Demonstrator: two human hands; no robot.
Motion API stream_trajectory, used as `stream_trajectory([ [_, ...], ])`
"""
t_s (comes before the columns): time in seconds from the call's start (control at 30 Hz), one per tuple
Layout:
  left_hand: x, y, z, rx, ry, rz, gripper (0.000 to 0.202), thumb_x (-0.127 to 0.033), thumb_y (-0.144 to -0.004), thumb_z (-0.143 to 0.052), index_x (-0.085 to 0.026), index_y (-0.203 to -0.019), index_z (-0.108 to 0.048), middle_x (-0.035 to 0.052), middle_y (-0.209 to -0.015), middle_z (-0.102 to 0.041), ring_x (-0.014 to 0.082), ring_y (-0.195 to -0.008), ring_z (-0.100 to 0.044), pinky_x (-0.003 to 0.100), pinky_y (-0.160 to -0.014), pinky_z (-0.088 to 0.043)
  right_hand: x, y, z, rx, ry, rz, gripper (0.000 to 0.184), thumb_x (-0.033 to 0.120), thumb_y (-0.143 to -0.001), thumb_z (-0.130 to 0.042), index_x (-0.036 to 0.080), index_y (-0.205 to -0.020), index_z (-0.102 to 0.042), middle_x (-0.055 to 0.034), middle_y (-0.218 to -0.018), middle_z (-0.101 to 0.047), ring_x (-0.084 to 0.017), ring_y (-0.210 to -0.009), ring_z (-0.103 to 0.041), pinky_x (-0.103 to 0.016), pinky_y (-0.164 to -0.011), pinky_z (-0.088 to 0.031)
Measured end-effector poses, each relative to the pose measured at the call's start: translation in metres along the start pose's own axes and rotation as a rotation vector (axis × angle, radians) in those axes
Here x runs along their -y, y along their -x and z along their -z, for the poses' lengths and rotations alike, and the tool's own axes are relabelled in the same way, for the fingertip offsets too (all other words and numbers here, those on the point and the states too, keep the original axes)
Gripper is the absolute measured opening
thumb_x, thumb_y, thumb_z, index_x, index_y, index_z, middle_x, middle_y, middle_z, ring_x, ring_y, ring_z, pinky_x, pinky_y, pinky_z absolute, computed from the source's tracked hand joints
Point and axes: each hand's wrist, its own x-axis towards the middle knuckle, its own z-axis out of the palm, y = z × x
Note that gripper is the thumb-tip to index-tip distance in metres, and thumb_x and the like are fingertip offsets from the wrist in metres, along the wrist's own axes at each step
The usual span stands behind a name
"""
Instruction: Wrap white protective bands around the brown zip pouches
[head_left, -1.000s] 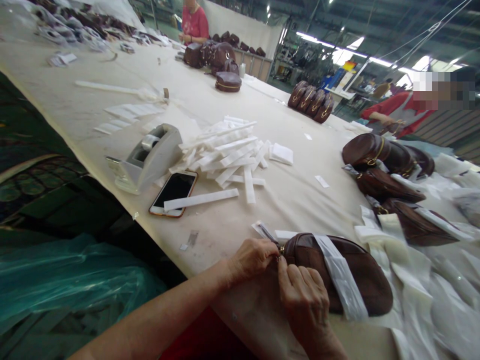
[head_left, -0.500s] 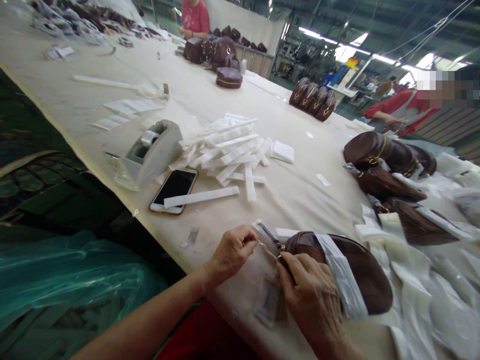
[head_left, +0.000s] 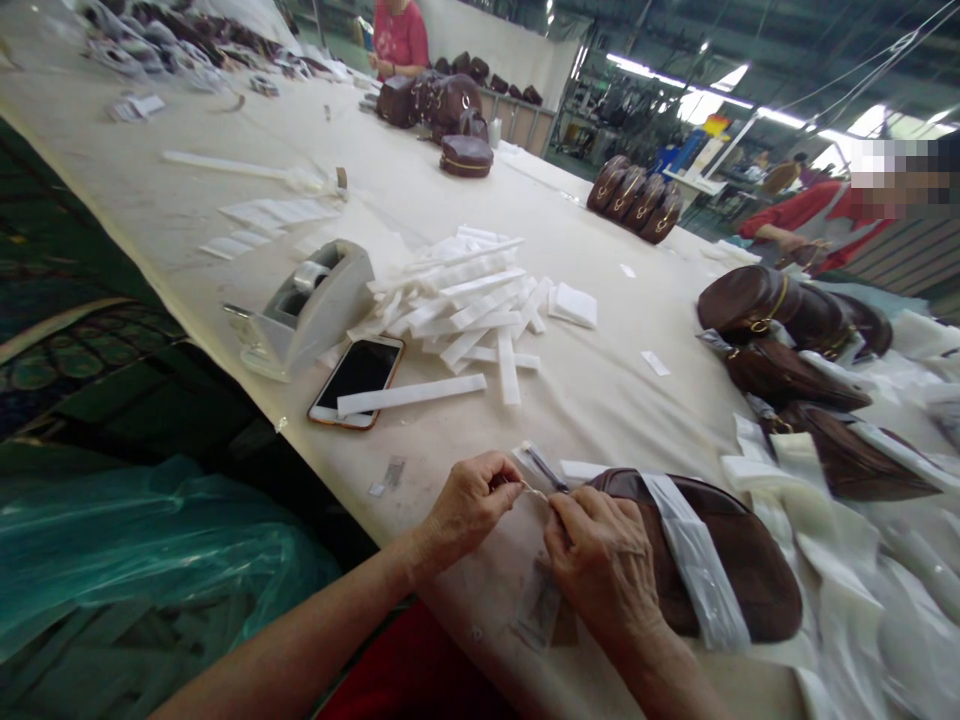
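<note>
Between my two hands runs a thin, light-coloured twisted string [head_left: 534, 491]. My left hand [head_left: 471, 505] pinches one end of it. With thumb and fingertips, my right hand [head_left: 604, 560] grips the other end, close to the end of a dark brown leather bag [head_left: 739, 560]. The bag lies on the table with a white plastic wrap [head_left: 697, 560] around its middle. A zipper pull in a clear sleeve [head_left: 544, 465] sticks out just beyond my right fingertips. Below my right hand lies a small clear packet [head_left: 536, 605]; what it contains is hard to make out.
A phone [head_left: 358, 380], a tape dispenser [head_left: 307, 310] and a pile of white foam strips [head_left: 465, 290] occupy the table's middle. More brown bags [head_left: 795, 310] and white wrapping [head_left: 832, 560] crowd the right. Two people work across the table. Green plastic [head_left: 165, 550] hangs below the left edge.
My right hand has moved slightly left, closer to my left hand, and the visible string between them is shorter. The whole view has shifted a little.
</note>
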Motion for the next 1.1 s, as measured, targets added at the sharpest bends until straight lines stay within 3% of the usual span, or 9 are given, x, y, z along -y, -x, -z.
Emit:
stream_trajectory([
  [0.2, 0.000, -0.001, 0.000, 0.050, 0.049, 0.031, 0.012, -0.027, -0.071, -0.056, -0.015, -0.071, -0.058, -0.0017, -0.061, -0.053, 0.0090, -0.054, -0.046, 0.020, -0.052, -0.035, -0.002, -0.001, 0.003, -0.021, -0.024, 0.033, 0.022, 0.012, -0.081, -0.046, 0.017, -0.075, -0.067, -0.0028, -0.066, -0.060, -0.017, -0.062, -0.050, -0.031, -0.065, -0.027],
  [0.33, 0.000, -0.001, -0.007, 0.141, 0.116, 0.028, 0.028, -0.018, -0.064, -0.060, -0.014, -0.092, -0.061, 0.0009, -0.079, -0.059, 0.0062, -0.054, -0.044, 0.019, -0.052, -0.036, -0.004, 0.000, 0.004, -0.022, -0.059, 0.037, 0.024, 0.014, -0.084, -0.045, 0.017, -0.082, -0.068, -0.0028, -0.069, -0.061, -0.017, -0.064, -0.051, -0.031, -0.066, -0.029],
  [0.4, 0.001, -0.001, -0.011, 0.181, 0.074, 0.013, 0.033, -0.016, -0.065, -0.060, -0.015, -0.098, -0.062, 0.0002, -0.078, -0.059, 0.0066, -0.055, -0.045, 0.019, -0.054, -0.037, -0.005, 0.001, 0.003, -0.028, -0.073, 0.035, 0.025, 0.015, -0.085, -0.044, 0.016, -0.084, -0.069, -0.0030, -0.069, -0.061, -0.017, -0.064, -0.051, -0.031, -0.066, -0.030],
  [0.5, 0.002, -0.001, -0.018, 0.184, -0.009, -0.043, 0.022, -0.015, -0.070, -0.057, -0.015, -0.091, -0.064, -0.0014, -0.067, -0.058, 0.0091, -0.058, -0.049, 0.019, -0.057, -0.039, -0.006, 0.002, 0.003, -0.038, -0.084, 0.044, 0.025, 0.016, -0.086, -0.044, 0.016, -0.085, -0.069, -0.0031, -0.069, -0.061, -0.016, -0.065, -0.051, -0.030, -0.067, -0.030],
  [0.7, 0.003, -0.003, -0.023, 0.107, -0.162, -0.187, 0.013, -0.019, -0.079, -0.052, -0.018, -0.076, -0.065, 0.0006, -0.066, -0.061, 0.0124, -0.061, -0.054, 0.022, -0.060, -0.040, -0.006, 0.001, 0.004, -0.035, -0.064, 0.043, 0.027, 0.013, -0.086, -0.043, 0.016, -0.087, -0.069, -0.0031, -0.070, -0.060, -0.016, -0.065, -0.051, -0.030, -0.067, -0.032],
  [0.9, 0.003, -0.003, -0.022, 0.115, -0.269, -0.141, 0.011, -0.014, -0.075, -0.054, -0.020, -0.072, -0.062, -0.0003, -0.062, -0.059, 0.0132, -0.057, -0.051, 0.023, -0.058, -0.037, -0.006, 0.002, 0.004, -0.059, -0.053, 0.060, 0.027, 0.014, -0.087, -0.042, 0.015, -0.083, -0.068, -0.0037, -0.070, -0.061, -0.016, -0.064, -0.051, -0.031, -0.066, -0.032],
  [1.1, -0.002, -0.003, -0.020, 0.136, -0.197, -0.103, 0.008, -0.017, -0.070, -0.054, -0.018, -0.063, -0.059, 0.0004, -0.063, -0.058, 0.0134, -0.063, -0.053, 0.023, -0.061, -0.038, -0.007, 0.001, 0.003, -0.063, -0.055, 0.052, 0.023, 0.014, -0.087, -0.044, 0.014, -0.084, -0.067, -0.0045, -0.073, -0.063, -0.017, -0.067, -0.054, -0.031, -0.068, -0.035],
])
